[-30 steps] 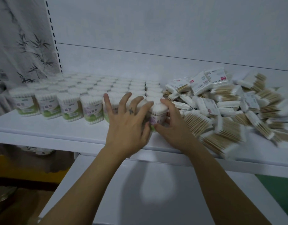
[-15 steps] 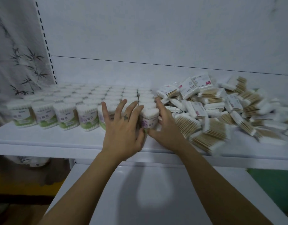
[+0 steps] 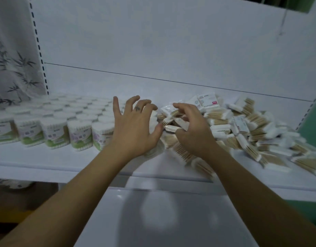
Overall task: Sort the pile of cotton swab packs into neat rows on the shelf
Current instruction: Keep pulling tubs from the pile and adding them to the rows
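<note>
Round tubs of cotton swabs [image 3: 55, 129] stand in neat rows on the left half of the white shelf [image 3: 46, 163]. A loose pile of flat swab packs [image 3: 251, 132] covers the right half. My left hand [image 3: 135, 129] hovers over the right end of the rows, fingers spread, holding nothing. My right hand [image 3: 192, 129] is curled over the left edge of the pile, its fingertips among small flat packs [image 3: 168, 111]; I cannot tell whether it grips one.
A white back panel [image 3: 171, 50] rises behind the shelf, with a slotted upright [image 3: 38, 50] at the left. A lower white shelf [image 3: 162, 220] juts out beneath my arms. A bamboo-print curtain [image 3: 12, 65] hangs at the far left.
Both hands have let go of the tub at the row's end and lifted. The right hand moved right onto the pile; the left opened its fingers.
</note>
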Motion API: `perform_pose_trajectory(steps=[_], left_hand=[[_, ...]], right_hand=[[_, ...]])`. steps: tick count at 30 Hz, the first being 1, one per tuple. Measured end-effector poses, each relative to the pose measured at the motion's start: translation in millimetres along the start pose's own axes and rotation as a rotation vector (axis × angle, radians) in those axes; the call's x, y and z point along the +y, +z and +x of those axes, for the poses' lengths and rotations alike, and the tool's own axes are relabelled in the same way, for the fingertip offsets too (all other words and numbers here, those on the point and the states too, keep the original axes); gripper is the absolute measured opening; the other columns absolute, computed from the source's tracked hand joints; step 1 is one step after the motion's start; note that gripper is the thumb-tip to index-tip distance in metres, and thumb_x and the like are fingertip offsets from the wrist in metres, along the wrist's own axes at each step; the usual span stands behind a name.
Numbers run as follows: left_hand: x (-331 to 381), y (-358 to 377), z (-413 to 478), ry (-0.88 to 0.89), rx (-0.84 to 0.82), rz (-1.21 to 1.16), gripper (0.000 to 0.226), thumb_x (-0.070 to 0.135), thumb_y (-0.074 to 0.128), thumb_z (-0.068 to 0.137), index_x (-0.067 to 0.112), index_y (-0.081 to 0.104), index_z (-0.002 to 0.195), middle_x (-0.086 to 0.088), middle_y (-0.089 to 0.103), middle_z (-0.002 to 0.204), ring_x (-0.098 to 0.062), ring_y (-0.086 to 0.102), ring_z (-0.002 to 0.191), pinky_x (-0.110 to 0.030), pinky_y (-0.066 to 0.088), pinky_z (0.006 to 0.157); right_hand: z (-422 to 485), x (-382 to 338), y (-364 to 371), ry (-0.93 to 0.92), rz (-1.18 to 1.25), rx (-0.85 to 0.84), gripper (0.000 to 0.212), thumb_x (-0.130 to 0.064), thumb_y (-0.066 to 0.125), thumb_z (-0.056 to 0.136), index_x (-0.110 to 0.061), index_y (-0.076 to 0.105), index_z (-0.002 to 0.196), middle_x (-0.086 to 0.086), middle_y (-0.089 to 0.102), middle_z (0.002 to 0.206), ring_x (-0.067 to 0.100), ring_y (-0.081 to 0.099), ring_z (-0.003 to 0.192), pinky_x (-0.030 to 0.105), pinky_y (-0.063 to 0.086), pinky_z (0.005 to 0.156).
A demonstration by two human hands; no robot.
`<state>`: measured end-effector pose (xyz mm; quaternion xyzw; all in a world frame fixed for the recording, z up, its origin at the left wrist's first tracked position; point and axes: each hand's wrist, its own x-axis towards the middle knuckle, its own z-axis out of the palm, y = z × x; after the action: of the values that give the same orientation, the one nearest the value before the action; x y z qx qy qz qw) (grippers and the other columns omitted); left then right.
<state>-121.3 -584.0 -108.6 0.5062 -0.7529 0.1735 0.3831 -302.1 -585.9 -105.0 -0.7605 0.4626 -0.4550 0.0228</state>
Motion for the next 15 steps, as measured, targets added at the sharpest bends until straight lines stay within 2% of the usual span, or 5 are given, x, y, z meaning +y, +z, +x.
perform_pose_trajectory(steps=[3, 7, 9, 12, 15], left_hand=[[4.6, 6.8, 22.1, -0.093, -0.125, -0.019, 0.045, 0.05, 0.047, 0.09, 0.028, 0.048, 0.129, 0.006, 0.051, 0.135, -0.018, 0.022, 0.142, -0.057, -0.004, 0.116], [8.5, 13.5, 52.9, -0.117, -0.306, 0.029, 0.046, 0.054, 0.049, 0.091, 0.031, 0.047, 0.131, 0.003, 0.047, 0.141, -0.021, 0.026, 0.14, -0.054, 0.002, 0.117], [7.2, 18.2, 66.7, -0.126, -0.452, 0.029, 0.051, 0.058, 0.05, 0.09, 0.032, 0.046, 0.134, 0.003, 0.043, 0.145, -0.023, 0.028, 0.138, -0.053, 0.01, 0.117], [1.0, 23.6, 84.3, -0.12, -0.553, 0.084, 0.056, 0.062, 0.05, 0.089, 0.032, 0.046, 0.135, 0.002, 0.044, 0.144, -0.024, 0.033, 0.135, -0.053, 0.02, 0.114], [-6.4, 24.7, 95.8, -0.147, -0.605, 0.221, 0.061, 0.065, 0.048, 0.088, 0.031, 0.043, 0.138, 0.001, 0.048, 0.142, -0.025, 0.038, 0.132, -0.051, 0.026, 0.111]], right_hand=[[29.2, 13.4, -14.8, 0.047, -0.173, -0.127, 0.053, -0.006, 0.059, 0.081, -0.021, 0.053, 0.132, -0.003, 0.049, 0.132, 0.008, 0.049, 0.107, 0.017, 0.035, 0.087], [71.8, 35.3, -18.9, 0.006, -0.438, -0.338, 0.047, -0.022, 0.062, 0.086, -0.024, 0.053, 0.132, 0.001, 0.046, 0.138, 0.019, 0.042, 0.126, 0.034, 0.037, 0.103], [91.2, 42.7, -13.8, -0.035, -0.557, -0.445, 0.06, -0.042, 0.066, 0.084, -0.025, 0.047, 0.138, 0.004, 0.042, 0.144, 0.022, 0.038, 0.131, 0.041, 0.032, 0.109], [119.6, 49.2, -1.7, -0.042, -0.72, -0.671, 0.099, -0.072, 0.066, 0.07, -0.02, 0.032, 0.149, 0.01, 0.025, 0.155, 0.029, 0.022, 0.143, 0.051, 0.014, 0.116], [137.1, 48.6, 17.1, -0.109, -0.873, -0.882, 0.101, -0.079, 0.067, 0.061, -0.018, 0.047, 0.14, 0.014, 0.034, 0.148, 0.031, 0.024, 0.14, 0.061, 0.002, 0.115]])
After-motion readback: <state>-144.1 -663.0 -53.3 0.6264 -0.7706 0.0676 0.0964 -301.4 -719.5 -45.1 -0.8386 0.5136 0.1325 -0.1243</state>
